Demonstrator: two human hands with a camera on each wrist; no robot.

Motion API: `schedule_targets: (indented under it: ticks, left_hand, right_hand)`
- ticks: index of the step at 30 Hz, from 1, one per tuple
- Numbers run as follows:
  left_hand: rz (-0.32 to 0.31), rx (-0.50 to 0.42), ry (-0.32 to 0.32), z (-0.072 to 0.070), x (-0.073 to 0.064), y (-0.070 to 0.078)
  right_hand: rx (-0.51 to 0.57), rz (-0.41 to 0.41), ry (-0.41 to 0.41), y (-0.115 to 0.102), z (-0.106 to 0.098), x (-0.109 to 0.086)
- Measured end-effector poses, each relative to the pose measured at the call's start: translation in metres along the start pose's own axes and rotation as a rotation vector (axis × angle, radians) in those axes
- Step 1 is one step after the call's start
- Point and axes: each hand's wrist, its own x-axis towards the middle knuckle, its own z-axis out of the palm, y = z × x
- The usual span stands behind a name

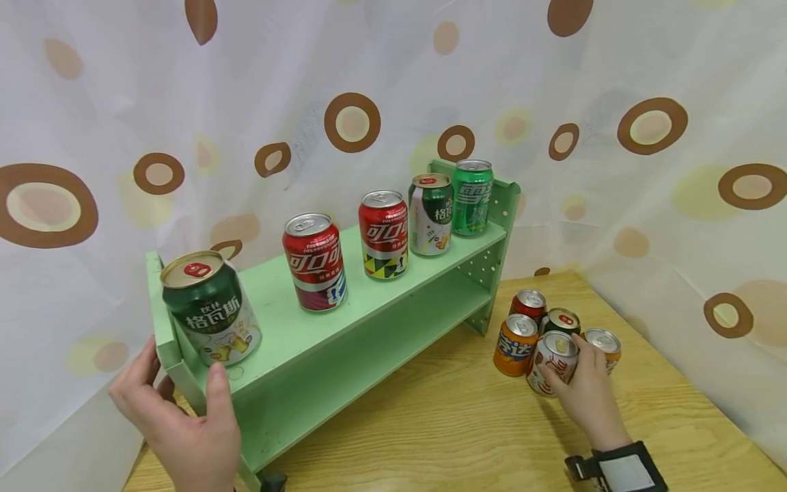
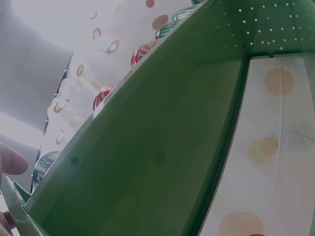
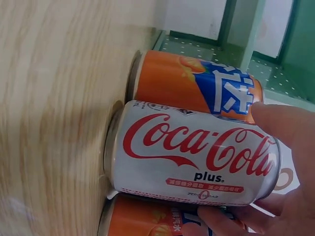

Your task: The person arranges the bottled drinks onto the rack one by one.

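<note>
At the shelf's left end, my left hand (image 1: 187, 417) has its thumb apart from its fingers. The thumb is near the base of a green-and-white can (image 1: 212, 307), and the fingers are by the end panel. My right hand (image 1: 584, 389) grips a white Coca-Cola Plus can (image 3: 192, 152) near its top, thumb on one side and fingers on the other. That can stands upright on the table among other cans: an orange soda can (image 1: 516, 345) beside it, a second orange can (image 1: 604, 342) on the other side, a dark green can (image 1: 561, 321) and a red can (image 1: 529, 305) behind.
The pale green two-tier shelf (image 1: 369, 359) stands slantwise on the wooden table (image 1: 406, 417). Along its top are two red Coca-Cola cans (image 1: 315, 263), another green-and-white can (image 1: 431, 215) and a bright green can (image 1: 472, 198). A spotted curtain (image 1: 393, 75) hangs behind.
</note>
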Motion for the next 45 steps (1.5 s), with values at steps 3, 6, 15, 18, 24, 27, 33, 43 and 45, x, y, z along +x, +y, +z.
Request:
schedule_targets:
  ticks: [3,6,15,18,24,27,33,43,45]
  left_hand:
    - [0.004,-0.006,0.004,0.0,0.0,0.0]
    - [0.005,-0.01,0.004,0.0,0.0,0.0]
    - [-0.023,-0.007,0.007,0.001,0.0,0.001]
    - [-0.018,-0.01,0.008,0.001,0.0,0.001]
    - [-0.02,-0.007,0.011,0.001,0.0,0.001]
    - [-0.022,-0.004,0.015,0.001,0.0,0.0]
    - [-0.02,-0.002,0.014,0.001,0.0,0.001]
    - [-0.019,-0.004,0.016,0.001,0.0,0.001]
    - [-0.017,-0.005,0.015,0.001,0.0,0.001]
  right_hand:
    - [-0.015,0.001,-0.003,0.0,0.001,0.001]
    - [-0.035,-0.016,0.032,0.001,0.004,0.002]
    - [-0.1,-0.098,0.179,0.003,0.016,0.001]
    - [-0.098,-0.118,0.209,0.003,0.017,0.001]
    - [-0.117,-0.12,0.229,0.003,0.016,0.0]
    - [-0.123,-0.128,0.248,0.003,0.016,-0.001]
    - [-0.123,-0.15,0.269,0.003,0.017,-0.001]
    - [-0.11,-0.082,0.182,0.0,0.015,-0.002]
    - [-0.099,-0.062,0.158,0.0,0.014,-0.002]
